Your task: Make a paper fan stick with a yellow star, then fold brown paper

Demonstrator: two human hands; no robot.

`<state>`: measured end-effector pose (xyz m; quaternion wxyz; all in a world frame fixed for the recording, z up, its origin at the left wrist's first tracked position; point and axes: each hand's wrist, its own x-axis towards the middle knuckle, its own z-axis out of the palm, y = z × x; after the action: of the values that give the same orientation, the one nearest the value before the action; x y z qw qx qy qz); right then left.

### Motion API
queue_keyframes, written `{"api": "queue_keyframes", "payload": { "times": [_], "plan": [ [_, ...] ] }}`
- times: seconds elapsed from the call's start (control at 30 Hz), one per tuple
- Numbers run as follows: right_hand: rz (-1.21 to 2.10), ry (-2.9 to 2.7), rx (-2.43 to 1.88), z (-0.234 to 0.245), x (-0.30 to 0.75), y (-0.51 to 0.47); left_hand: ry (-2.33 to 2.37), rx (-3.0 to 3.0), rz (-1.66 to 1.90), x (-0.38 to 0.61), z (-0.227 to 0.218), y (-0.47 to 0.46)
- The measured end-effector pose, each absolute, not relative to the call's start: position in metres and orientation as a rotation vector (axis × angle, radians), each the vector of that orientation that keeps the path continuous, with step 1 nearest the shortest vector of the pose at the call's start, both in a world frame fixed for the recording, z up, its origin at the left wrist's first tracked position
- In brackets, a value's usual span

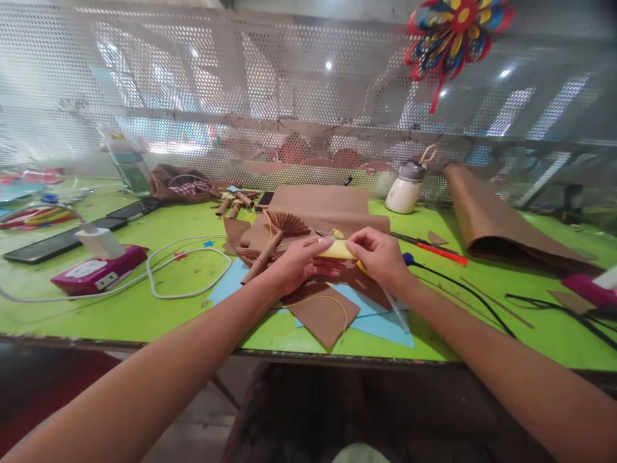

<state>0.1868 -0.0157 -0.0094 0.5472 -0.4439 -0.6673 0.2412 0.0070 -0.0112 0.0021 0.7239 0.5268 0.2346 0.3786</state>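
A small strip of yellow paper [340,249] is stretched between my two hands above the brown sheets. My left hand [308,260] pinches its left end, thumb on top and fingers beneath. Thumb and fingertips of my right hand [378,256] grip the right end. Left of my hands lie a pleated brown paper fan [288,223] and a rolled brown paper tube [263,257]. Under my hands are a brown paper piece [325,315] with a yellow string [332,298] across it, and light blue paper [378,326]. A translucent stick [398,313] lies beside my right wrist.
A purple power strip [103,267] with a white charger [100,242] and cable stands left, near dark phones [62,239]. A white bottle [405,188], a red-handled tool [441,253], a black cord [463,286] and a large folded brown sheet [506,218] are right. A perforated screen [299,83] closes the back.
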Motion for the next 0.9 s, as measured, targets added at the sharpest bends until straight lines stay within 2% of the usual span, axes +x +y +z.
{"api": "queue_keyframes", "payload": {
  "times": [0.33, 0.7, 0.9],
  "plan": [
    [0.374, -1.658, -1.041, -0.0083, 0.185, -0.025, 0.653, 1.255, 0.948, 0.0121, -0.0035, -0.0134],
    [0.829, -1.616, -1.018, -0.0114, 0.1874, -0.0215, 0.733, 1.235, 0.941, 0.0119, 0.0012, -0.0152],
    [0.766, -1.612, -0.987, -0.0107, 0.1862, -0.0228, 0.714, 1.23, 0.949, 0.0126, 0.0022, -0.0155]
  ]
}}
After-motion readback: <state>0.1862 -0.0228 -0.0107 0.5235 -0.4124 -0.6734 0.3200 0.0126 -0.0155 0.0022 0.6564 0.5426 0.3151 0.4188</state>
